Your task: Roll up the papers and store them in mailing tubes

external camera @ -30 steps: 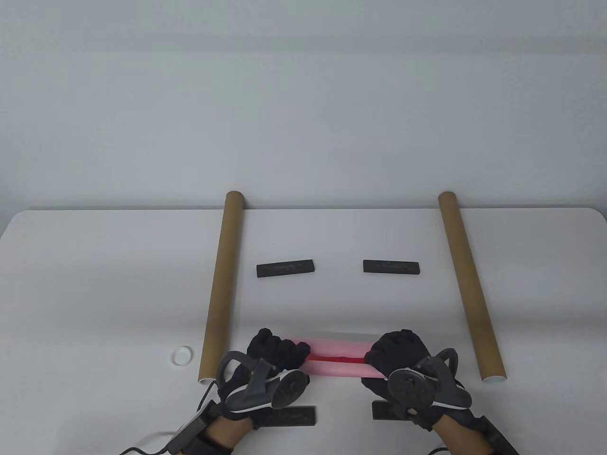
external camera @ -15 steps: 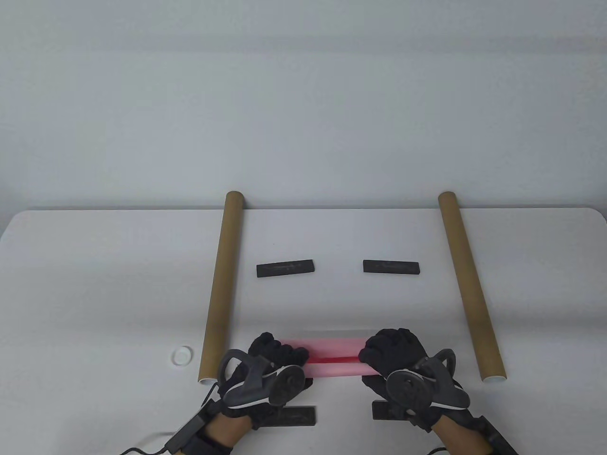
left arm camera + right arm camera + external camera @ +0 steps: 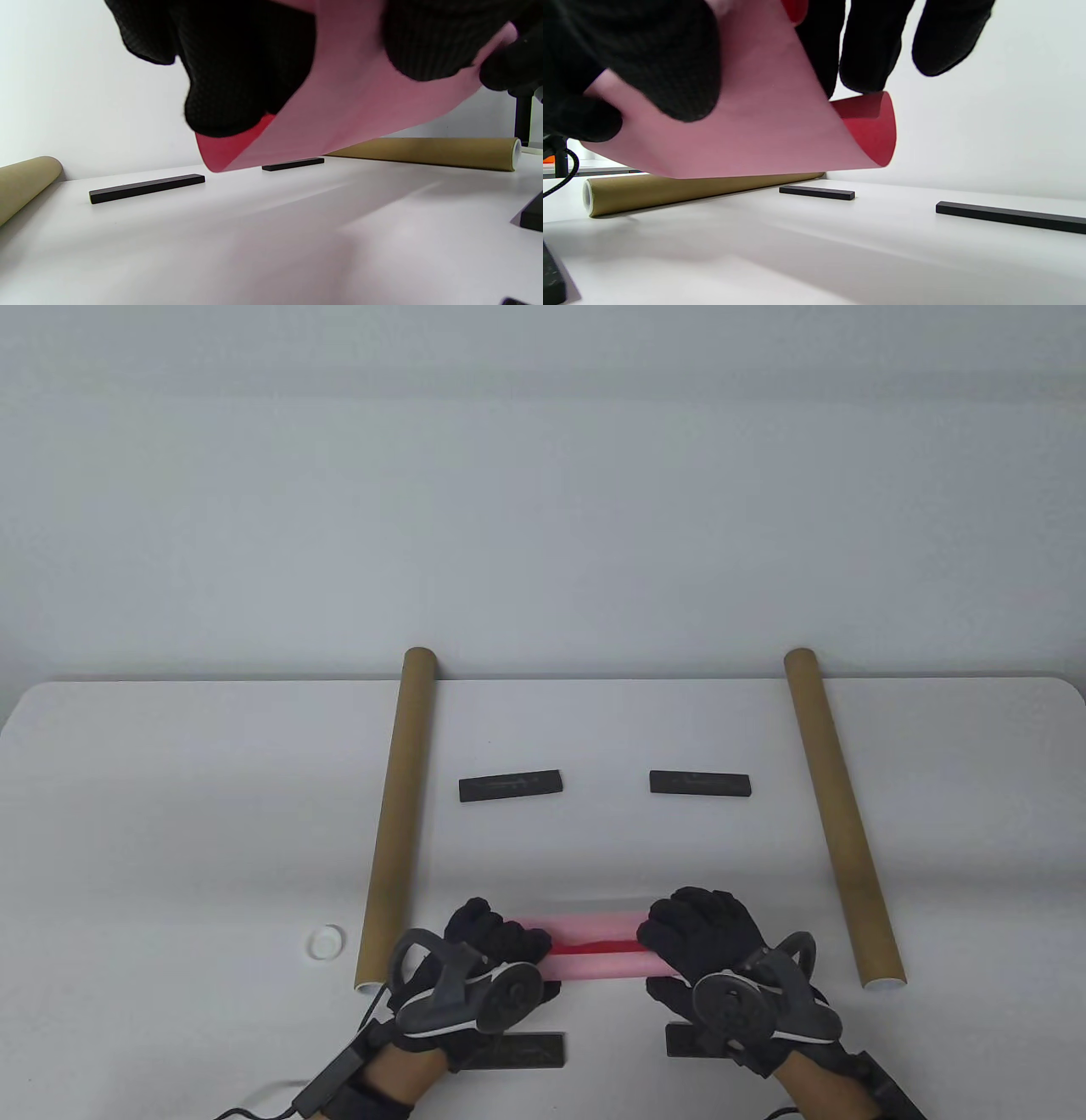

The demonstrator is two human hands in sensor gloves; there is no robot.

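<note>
Both hands are curling farther over the pink paper (image 3: 594,954); left hand (image 3: 492,950) and right hand (image 3: 704,937) are gripping its ends above the tabletop (image 3: 170,814), between the mailing tubes (image 3: 394,814).

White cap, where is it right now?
In the table view the white cap lies on the table at front left, just left of the left tube's near end, beyond the left hand.

Pink paper (image 3: 594,952) (red inside), tan tubes (image 3: 397,814), black bars (image 3: 512,785).
</note>
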